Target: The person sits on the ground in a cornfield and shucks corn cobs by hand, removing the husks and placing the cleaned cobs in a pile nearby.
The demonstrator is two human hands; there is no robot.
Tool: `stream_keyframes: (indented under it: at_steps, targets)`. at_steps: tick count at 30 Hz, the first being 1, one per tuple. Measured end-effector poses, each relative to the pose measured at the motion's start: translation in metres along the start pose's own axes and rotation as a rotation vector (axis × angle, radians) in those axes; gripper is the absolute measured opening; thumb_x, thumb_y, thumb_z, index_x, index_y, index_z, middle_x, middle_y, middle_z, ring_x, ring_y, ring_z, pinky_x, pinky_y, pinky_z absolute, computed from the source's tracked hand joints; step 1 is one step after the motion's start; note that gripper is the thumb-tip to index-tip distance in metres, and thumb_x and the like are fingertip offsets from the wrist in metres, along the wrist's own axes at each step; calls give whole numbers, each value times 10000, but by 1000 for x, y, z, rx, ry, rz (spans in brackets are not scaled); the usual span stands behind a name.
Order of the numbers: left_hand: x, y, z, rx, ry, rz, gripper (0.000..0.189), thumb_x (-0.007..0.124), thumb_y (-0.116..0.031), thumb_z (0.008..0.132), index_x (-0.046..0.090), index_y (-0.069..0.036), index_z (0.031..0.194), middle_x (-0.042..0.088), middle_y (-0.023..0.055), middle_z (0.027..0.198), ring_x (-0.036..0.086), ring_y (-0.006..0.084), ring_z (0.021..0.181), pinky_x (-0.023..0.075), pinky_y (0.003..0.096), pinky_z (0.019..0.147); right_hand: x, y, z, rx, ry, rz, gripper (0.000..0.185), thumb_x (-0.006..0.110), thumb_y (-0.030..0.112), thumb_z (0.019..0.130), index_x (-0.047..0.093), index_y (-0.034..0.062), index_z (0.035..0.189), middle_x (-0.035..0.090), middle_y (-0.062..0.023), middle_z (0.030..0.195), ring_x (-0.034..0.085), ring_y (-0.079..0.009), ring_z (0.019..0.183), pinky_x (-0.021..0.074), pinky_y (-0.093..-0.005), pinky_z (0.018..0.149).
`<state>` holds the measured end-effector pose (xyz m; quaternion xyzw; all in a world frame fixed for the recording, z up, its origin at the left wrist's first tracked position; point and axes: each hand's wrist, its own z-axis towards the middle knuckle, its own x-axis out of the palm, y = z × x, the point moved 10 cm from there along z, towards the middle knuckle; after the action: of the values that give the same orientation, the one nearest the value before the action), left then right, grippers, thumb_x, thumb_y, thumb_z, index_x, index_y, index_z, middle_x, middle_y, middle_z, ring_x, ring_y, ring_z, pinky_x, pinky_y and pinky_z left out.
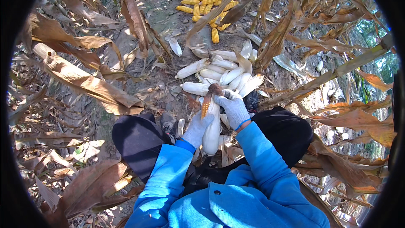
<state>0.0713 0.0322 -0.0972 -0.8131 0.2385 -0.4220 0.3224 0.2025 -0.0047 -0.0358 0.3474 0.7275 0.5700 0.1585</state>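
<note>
Between my knees I hold an ear of corn [205, 106] whose husk [211, 136] is partly peeled. A strip of orange-yellow kernels shows on its left side, and brown silk [215, 89] hangs at the far end. My left hand [197, 128], in a white knit glove, is wrapped around the ear lower down. Gloved the same way, my right hand [232, 106] grips the husk near the silk end. Just beyond my hands lies a heap of ears in pale husks [218, 69]. Farther off, a pile of bare yellow ears [207, 8] rests on the soil.
Dry corn stalks and leaves crowd both sides; one thick stalk [345, 66] slants in from the right. A large dry leaf [85, 79] reaches in at the left. Loose husk pieces [175, 47] lie on the ground. My shoe [168, 122] stands beside my left knee.
</note>
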Motion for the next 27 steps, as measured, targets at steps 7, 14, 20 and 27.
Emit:
stream_keyframes:
  at_steps: [7, 14, 20, 27]
  targets:
    - [-5, 28, 18, -77, -20, -384, 879, 476, -785, 841, 531, -53, 1324, 650, 123, 1041, 661, 275, 888, 569, 413, 757, -4, -8, -12, 95, -140, 199, 111, 656, 109, 910, 672, 21, 975, 661, -18, 853, 585, -85, 704, 480, -243, 627]
    - [7, 7, 4, -102, -16, -532, 1088, 240, -940, 778, 511, -70, 1373, 665, 146, 1131, 662, 305, 932, 577, 449, 765, -1, -21, -8, 88, -114, 285, 103, 624, 87, 926, 659, 10, 984, 646, -32, 841, 598, -106, 760, 486, -249, 684]
    - [2, 8, 3, -113, -65, -631, 716, 472, -714, 920, 573, -108, 1286, 675, 132, 1023, 667, 283, 834, 579, 450, 718, 9, 9, -10, -181, -36, -372, 256, 658, 157, 885, 630, -38, 1048, 665, -124, 890, 625, -194, 844, 499, -341, 793]
    - [-31, 3, 12, 101, -179, -659, 490, 481, -492, 994, 554, -119, 1303, 648, 95, 1189, 651, 272, 1009, 560, 423, 886, 3, -4, -27, 6, -56, 257, 82, 611, 31, 919, 637, 20, 996, 643, -25, 910, 609, -95, 851, 510, -248, 776]
